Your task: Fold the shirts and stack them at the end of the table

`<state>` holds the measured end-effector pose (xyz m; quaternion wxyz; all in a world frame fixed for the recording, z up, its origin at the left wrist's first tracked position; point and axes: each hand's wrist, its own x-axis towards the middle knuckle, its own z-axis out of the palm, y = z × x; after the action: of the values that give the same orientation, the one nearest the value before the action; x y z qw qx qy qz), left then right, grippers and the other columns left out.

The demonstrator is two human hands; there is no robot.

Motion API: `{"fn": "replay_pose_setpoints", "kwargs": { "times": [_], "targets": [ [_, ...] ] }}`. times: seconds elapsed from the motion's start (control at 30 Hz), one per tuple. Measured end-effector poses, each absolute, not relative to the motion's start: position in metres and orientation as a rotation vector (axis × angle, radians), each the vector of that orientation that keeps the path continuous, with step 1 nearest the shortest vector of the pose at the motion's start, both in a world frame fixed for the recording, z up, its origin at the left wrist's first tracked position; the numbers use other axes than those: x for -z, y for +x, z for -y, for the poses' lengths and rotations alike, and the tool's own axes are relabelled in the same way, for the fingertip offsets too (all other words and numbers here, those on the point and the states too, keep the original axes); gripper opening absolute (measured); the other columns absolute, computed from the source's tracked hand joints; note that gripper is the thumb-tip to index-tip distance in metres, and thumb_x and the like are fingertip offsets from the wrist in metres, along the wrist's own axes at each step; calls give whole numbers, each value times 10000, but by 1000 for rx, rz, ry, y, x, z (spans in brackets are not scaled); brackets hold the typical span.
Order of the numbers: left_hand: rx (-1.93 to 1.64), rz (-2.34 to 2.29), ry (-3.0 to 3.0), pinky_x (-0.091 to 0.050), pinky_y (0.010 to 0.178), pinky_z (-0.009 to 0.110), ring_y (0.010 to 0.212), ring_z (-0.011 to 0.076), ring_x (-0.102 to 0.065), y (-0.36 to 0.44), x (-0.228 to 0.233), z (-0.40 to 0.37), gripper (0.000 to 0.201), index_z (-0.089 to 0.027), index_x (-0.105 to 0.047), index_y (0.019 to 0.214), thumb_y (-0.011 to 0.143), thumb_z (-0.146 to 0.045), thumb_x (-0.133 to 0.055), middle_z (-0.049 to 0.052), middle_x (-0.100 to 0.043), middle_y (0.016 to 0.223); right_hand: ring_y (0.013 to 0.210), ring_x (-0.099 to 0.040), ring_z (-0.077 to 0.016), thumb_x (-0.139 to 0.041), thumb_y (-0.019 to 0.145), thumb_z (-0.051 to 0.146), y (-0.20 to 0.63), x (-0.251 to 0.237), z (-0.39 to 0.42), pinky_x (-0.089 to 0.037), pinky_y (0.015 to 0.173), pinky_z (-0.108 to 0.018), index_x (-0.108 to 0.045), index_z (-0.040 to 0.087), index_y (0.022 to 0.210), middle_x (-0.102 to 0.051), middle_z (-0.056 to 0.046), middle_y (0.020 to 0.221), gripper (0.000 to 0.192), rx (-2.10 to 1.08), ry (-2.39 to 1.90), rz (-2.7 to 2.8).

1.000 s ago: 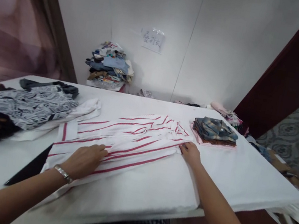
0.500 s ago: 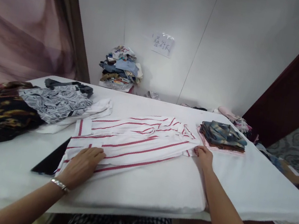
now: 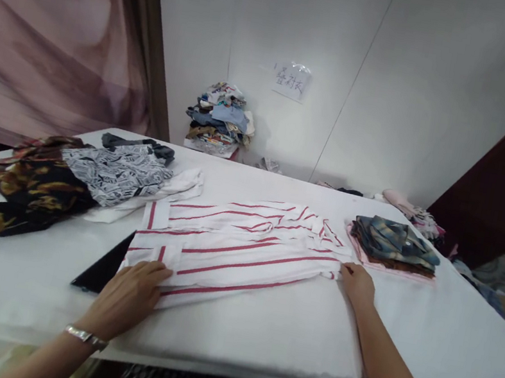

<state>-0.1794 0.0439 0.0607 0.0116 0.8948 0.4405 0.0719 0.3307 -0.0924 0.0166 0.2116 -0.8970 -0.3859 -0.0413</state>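
A white shirt with red stripes (image 3: 239,265) lies lengthwise across the middle of the table, its sleeves folded inward. A cuff (image 3: 167,256) shows at the left end, just beyond my left fingers. My left hand (image 3: 134,289) rests on that end, palm down, fingers stretched over the cloth. At the opposite end my right hand (image 3: 359,287) pinches the shirt's edge between thumb and fingers. A flat black sheet (image 3: 102,267) sticks out from beneath the shirt's left end; the rest of it is covered.
Loose patterned clothes (image 3: 113,172) lie heaped on the left of the table (image 3: 462,356). To the right sits a stack of folded garments (image 3: 394,240). A tall clothes pile (image 3: 222,115) stands against the back wall, below a handwritten sign (image 3: 291,81).
My left hand has slid slightly toward me, and more of the cuff shows beyond its fingers. The right hand keeps its pinch on the shirt's edge. The whole view has shifted.
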Motion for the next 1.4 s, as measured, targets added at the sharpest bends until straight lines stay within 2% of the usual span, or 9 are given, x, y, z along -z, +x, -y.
{"fn": "replay_pose_setpoints", "kwargs": {
  "times": [0.17, 0.23, 0.57, 0.77, 0.9, 1.0, 1.1, 1.33, 1.4],
  "targets": [
    [-227, -1448, 2526, -497, 758, 303, 842, 201, -663, -179, -89, -63, 432, -243, -658, 1076, 835, -498, -408, 33, -695, 1053, 871, -627, -228, -437, 815, 329, 330, -38, 78, -455, 737, -319, -694, 186, 955, -685, -98, 1007, 327, 219, -2321, 1184],
    [-233, -1512, 2512, -491, 755, 303, 859, 212, -661, -172, -97, -80, 477, -232, -644, 1101, 843, -530, -376, 45, -698, 1040, 879, -629, -220, -452, 805, 303, 327, -53, 60, -457, 771, -315, -697, 191, 935, -696, -87, 983, 299, 196, -2215, 1304],
    [-32, -1753, 2705, -429, 895, 388, 1136, 284, -528, -135, -83, -202, 391, -169, -587, 1138, 833, -360, -433, 130, -575, 1248, 951, -623, -184, -412, 878, 255, 267, -76, -97, -451, 835, -269, -687, 211, 1013, -690, -45, 1066, 310, -163, -2141, 1816],
    [161, -1729, 2651, -435, 854, 390, 1021, 296, -598, -137, -73, -248, 356, -99, -652, 1026, 806, -280, -439, 205, -649, 1085, 1163, -526, -209, -499, 829, 186, 242, -57, -185, -387, 963, -285, -593, 208, 1227, -556, -71, 1314, 410, -226, -2176, 1923],
    [147, -1705, 2653, -442, 819, 381, 971, 292, -618, -136, -74, -261, 329, -106, -685, 884, 805, -187, -376, 202, -670, 1018, 1098, -558, -223, -542, 797, 160, 233, -48, -217, -409, 910, -297, -584, 223, 1236, -579, -88, 1266, 446, -276, -2212, 1964],
    [67, -1709, 2641, -444, 796, 365, 960, 279, -620, -135, -80, -266, 371, -119, -654, 943, 847, -223, -312, 184, -663, 1034, 1009, -591, -227, -547, 785, 140, 229, -50, -226, -419, 858, -292, -692, 161, 992, -653, -116, 1094, 254, -296, -2226, 1944],
    [-96, -1771, 2509, -446, 735, 354, 877, 274, -632, -136, -90, -270, 377, -144, -607, 999, 867, -288, -285, 146, -673, 963, 980, -594, -215, -534, 792, 140, 230, -61, -229, -418, 841, -278, -683, 145, 827, -674, -113, 1004, 153, -276, -2197, 1860],
    [-811, -1820, 2154, -430, 760, 360, 844, 250, -592, -122, -141, -292, 319, -145, -567, 1004, 864, -346, -364, 113, -652, 923, 603, -627, -128, -298, 929, 230, 238, -113, -234, -485, 562, -228, -535, 127, 1086, -666, -71, 783, 302, -277, -2102, 1469],
    [-1056, -1654, 2008, -428, 756, 326, 828, 201, -568, -102, -160, -290, 294, -128, -570, 969, 865, -329, -382, 88, -640, 915, 590, -634, -112, -308, 927, 232, 235, -128, -230, -479, 498, -201, -468, 129, 1185, -669, -87, 871, 321, -381, -1992, 1378]
  ]
}}
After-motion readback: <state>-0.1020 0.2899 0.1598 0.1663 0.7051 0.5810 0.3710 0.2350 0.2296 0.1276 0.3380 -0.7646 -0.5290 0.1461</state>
